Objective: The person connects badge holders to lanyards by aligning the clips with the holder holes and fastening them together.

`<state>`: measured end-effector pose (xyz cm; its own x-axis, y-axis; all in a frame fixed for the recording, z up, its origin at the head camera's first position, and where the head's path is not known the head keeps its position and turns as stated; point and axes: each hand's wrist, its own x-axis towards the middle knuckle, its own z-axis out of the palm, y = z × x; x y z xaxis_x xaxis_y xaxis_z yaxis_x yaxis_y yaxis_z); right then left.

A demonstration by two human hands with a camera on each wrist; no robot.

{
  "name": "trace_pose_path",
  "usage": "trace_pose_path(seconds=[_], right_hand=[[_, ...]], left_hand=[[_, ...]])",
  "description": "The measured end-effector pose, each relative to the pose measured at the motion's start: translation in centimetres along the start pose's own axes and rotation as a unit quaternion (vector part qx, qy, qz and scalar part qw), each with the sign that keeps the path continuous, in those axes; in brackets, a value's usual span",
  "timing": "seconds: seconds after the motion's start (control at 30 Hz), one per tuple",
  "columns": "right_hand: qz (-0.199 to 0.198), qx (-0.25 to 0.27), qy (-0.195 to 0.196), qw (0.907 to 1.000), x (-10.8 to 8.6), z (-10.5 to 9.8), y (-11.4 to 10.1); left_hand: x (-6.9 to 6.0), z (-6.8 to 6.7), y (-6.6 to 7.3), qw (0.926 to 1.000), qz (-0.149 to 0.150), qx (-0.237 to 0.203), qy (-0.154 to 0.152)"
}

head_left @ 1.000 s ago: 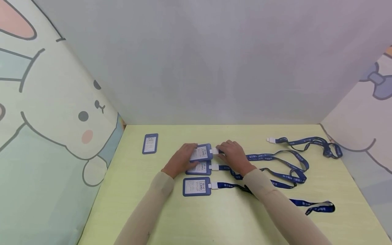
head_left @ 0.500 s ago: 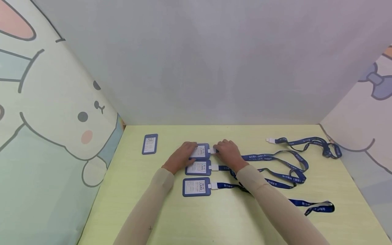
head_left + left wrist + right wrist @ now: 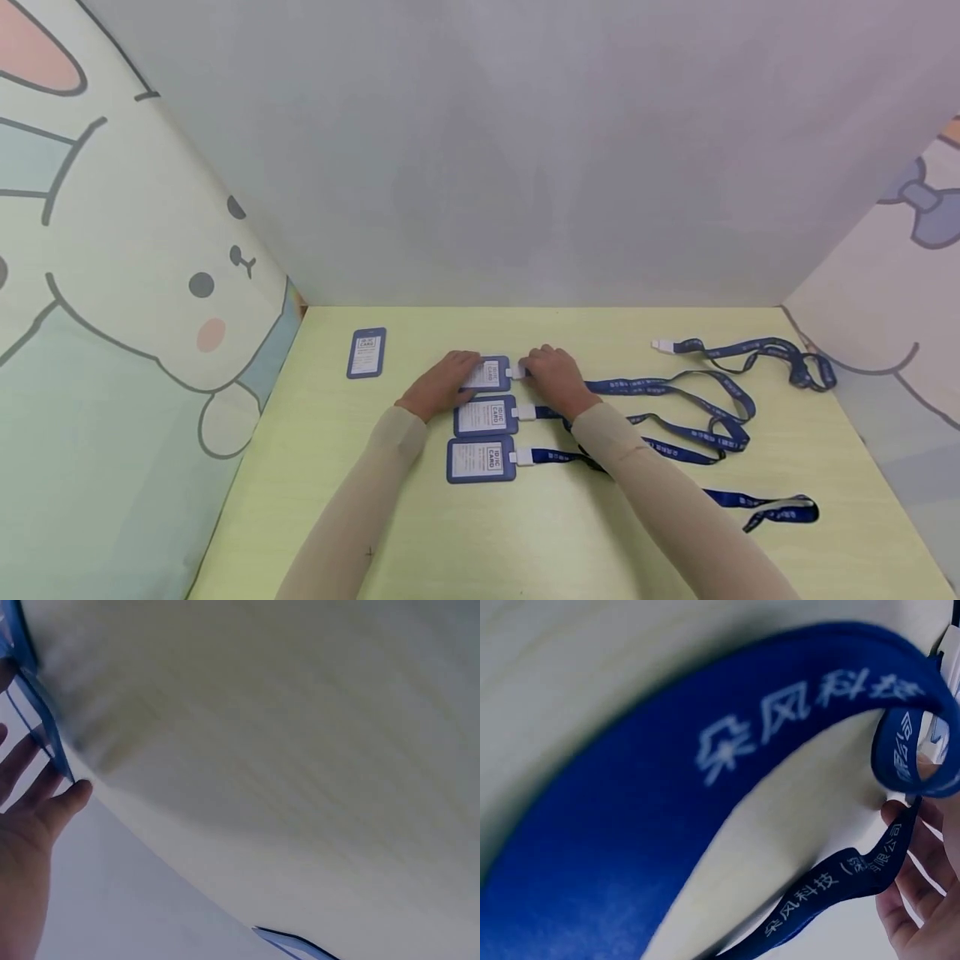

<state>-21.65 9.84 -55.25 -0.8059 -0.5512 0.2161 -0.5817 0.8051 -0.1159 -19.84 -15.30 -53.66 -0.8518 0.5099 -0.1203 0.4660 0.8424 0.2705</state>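
Note:
In the head view my left hand [image 3: 442, 385] holds the left part of the farthest blue card holder [image 3: 491, 374], its fingers spread at the edges. My right hand [image 3: 557, 379] pinches the lanyard at the white clip [image 3: 517, 370] joined to that holder. From there the blue lanyard [image 3: 810, 896] runs between the right fingers and loops close to the right wrist camera. Nearer to me lie a middle card holder [image 3: 486, 415] and a front card holder [image 3: 481, 460], each clipped to its own lanyard. The three holders form a column with their lanyards trailing right.
A loose card holder [image 3: 367, 352] without a lanyard lies at the far left of the pale yellow table [image 3: 465, 542]. At the far right a lanyard with a free white clip [image 3: 663, 345] lies loosely folded. Walls with rabbit drawings enclose the table.
The farthest holder has shifted slightly left, both hands with it. It overlapped the middle holder before; now a narrow gap shows between them.

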Motion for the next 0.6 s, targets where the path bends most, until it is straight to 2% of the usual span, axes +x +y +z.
trace_pose_path(seconds=[0.13,0.33,0.47,0.6], right_hand=[[0.004,-0.003,-0.008,1.0,0.1,0.1,-0.3],[0.01,-0.007,-0.029,0.9995,-0.1,-0.1,-0.5],[0.016,-0.005,-0.027,0.9995,-0.7,-0.4,-0.1],[0.018,-0.003,-0.003,0.9998,-1.7,-1.0,0.9]], left_hand=[[-0.1,0.1,-0.1,0.9994,-0.023,-0.018,-0.02],[-0.5,0.2,0.0,0.9992,-0.031,-0.025,-0.007],[-1.0,0.5,-0.1,0.9976,-0.052,-0.035,0.031],[-1.6,0.7,-0.5,0.9895,-0.102,-0.043,0.093]])
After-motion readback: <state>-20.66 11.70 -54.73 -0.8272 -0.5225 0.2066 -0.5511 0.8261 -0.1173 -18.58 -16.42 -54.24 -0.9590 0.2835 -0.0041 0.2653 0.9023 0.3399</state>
